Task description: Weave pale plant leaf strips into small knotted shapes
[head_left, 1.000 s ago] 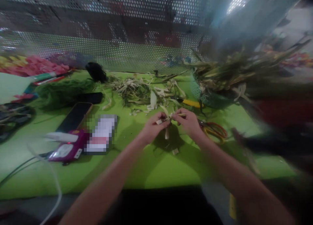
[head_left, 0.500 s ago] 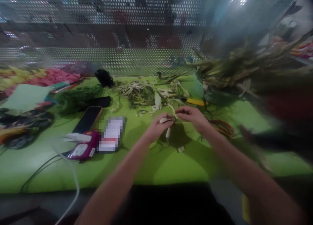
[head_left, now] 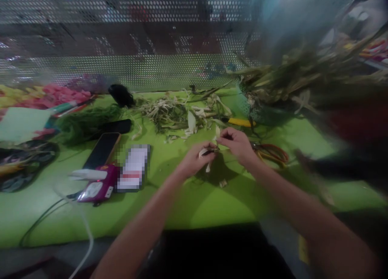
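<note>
Both of my hands meet over the green table (head_left: 194, 206), a little above its surface. My left hand (head_left: 196, 161) is closed, pinching a pale strip of dried leaf (head_left: 208, 159) that hangs down between the hands. My right hand (head_left: 238, 143) is closed too, its fingertips pinched on the upper end of the same leaf piece. A small cut scrap (head_left: 223, 183) lies on the table just below them.
A heap of leaf trimmings (head_left: 178, 113) lies behind the hands, with a yellow-handled tool (head_left: 239, 121) and red-and-yellow scissors (head_left: 273, 153) to the right. A basket of long leaves (head_left: 273, 97) stands at the back right. A phone (head_left: 102, 150), a purple glue gun (head_left: 95, 186) with cable and pink flowers (head_left: 57, 95) are on the left.
My right hand has lifted slightly and pulled its end of the leaf strip upward. The left hand stays low on the strip. The view has shifted a little.
</note>
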Demonstrator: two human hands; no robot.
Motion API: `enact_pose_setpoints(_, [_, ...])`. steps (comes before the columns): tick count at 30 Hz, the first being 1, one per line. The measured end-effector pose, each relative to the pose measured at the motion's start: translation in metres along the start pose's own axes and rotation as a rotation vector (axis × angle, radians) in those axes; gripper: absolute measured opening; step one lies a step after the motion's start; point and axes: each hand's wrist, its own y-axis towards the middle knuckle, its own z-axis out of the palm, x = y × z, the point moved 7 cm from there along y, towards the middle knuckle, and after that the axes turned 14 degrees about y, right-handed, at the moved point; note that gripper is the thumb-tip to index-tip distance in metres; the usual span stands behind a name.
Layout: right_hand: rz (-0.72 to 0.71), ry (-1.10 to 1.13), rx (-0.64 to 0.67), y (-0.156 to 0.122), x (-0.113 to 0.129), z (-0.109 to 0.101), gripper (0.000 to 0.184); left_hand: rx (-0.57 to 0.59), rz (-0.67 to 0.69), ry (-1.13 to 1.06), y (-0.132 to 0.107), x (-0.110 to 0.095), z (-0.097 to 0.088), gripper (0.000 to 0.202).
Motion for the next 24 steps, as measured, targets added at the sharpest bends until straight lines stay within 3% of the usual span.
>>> enact_pose_setpoints(6, [0.035,-0.046,0.077,0.001,0.010,0.000,0.029,-0.154,-0.124,-0.161,-0.002,0.011,-0.008,0.021])
enact_pose_setpoints(11, [0.093,-0.118,0.145,-0.001,0.006,0.005,0.035,-0.166,-0.185,-0.274,-0.003,0.007,-0.012,0.023])
enact_pose_setpoints(18, [0.050,-0.100,0.135,0.006,-0.007,0.001,0.037,-0.139,-0.228,-0.520,0.001,0.009,-0.004,0.023])
enact_pose_setpoints(20, [-0.034,-0.186,0.112,0.006,-0.002,-0.003,0.031,-0.149,-0.253,-0.531,0.000,0.013,-0.002,0.024])
enact_pose_setpoints(24, [-0.442,-0.523,0.043,-0.007,0.035,-0.001,0.024,-0.250,-0.298,-0.521,-0.001,0.024,-0.008,0.028])
